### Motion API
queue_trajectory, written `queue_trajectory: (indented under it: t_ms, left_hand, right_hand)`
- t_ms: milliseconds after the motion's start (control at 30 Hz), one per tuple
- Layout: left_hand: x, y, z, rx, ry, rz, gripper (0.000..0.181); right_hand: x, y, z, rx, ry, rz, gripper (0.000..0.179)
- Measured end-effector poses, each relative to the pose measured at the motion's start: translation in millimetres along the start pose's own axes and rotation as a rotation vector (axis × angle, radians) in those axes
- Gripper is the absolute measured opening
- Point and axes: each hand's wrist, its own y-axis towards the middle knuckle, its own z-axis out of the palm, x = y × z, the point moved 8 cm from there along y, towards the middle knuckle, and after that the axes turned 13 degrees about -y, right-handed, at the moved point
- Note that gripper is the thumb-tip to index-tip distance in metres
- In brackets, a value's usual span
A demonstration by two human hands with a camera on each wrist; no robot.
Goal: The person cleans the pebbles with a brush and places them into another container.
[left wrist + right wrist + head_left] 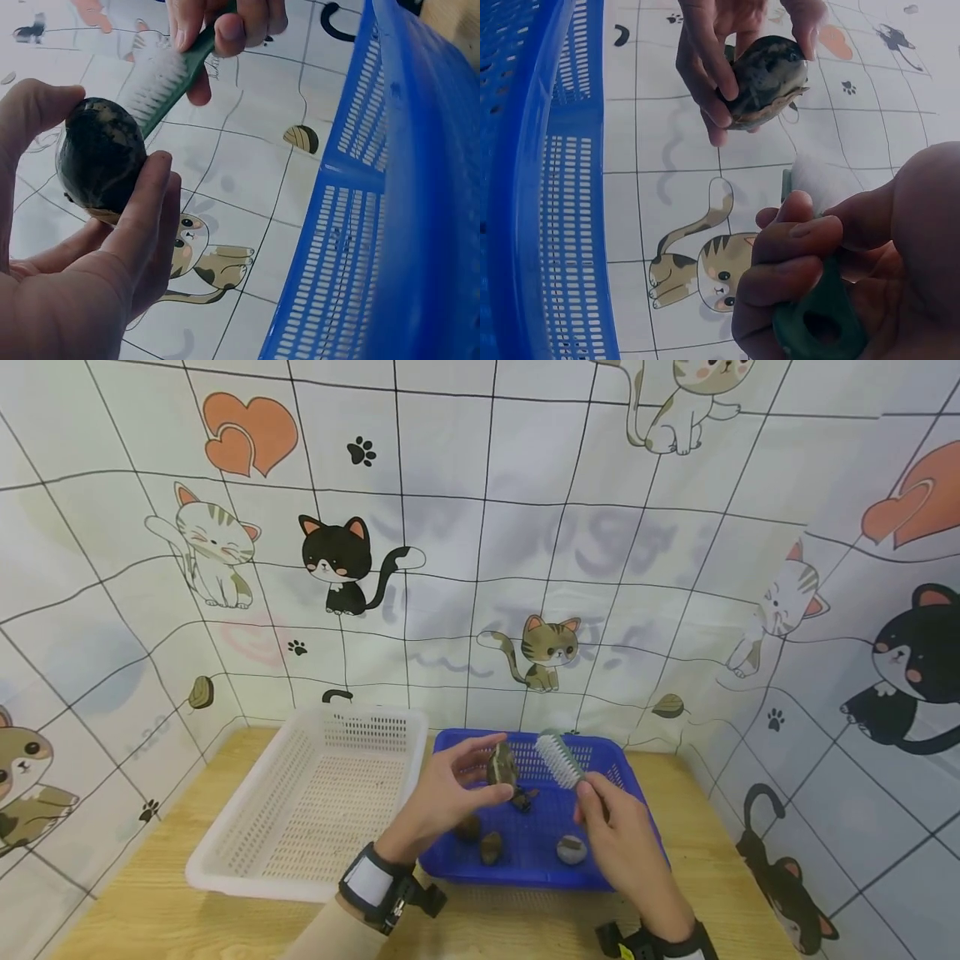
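My left hand (450, 789) holds a dark, mottled, egg-shaped stone (101, 154) between thumb and fingers, raised over the blue basket (517, 881). Pale patches mark its surface, and a brownish crust runs along one edge in the right wrist view. In my right hand (618, 827) is a green-backed brush (558, 760) with white bristles, gripped by its handle. A hole shows at the handle's end (821, 330). The bristles face the stone. In the head view a gap separates brush and stone.
Inside the blue basket lie a whitish stone (572, 850) with a brown patch, a brown stone (491, 848) and other dark lumps. A white basket (202, 868) stands to its left on the wooden table (697, 843). Cat-patterned sheeting (450, 527) walls the back and sides.
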Motion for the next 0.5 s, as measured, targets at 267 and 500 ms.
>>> queue_trajectory:
  t_ms: [267, 500]
  left_hand:
    - [4.5, -8.0, -0.5, 0.004, -0.229, -0.009, 0.080]
    - [0.3, -11.1, 0.6, 0.056, -0.345, 0.014, 0.084]
  right_hand:
    - [11, -3.8, 10, 0.021, 0.051, -0.013, 0.032]
    - [18, -6.8, 11, -0.003, 0.074, -0.021, 0.025]
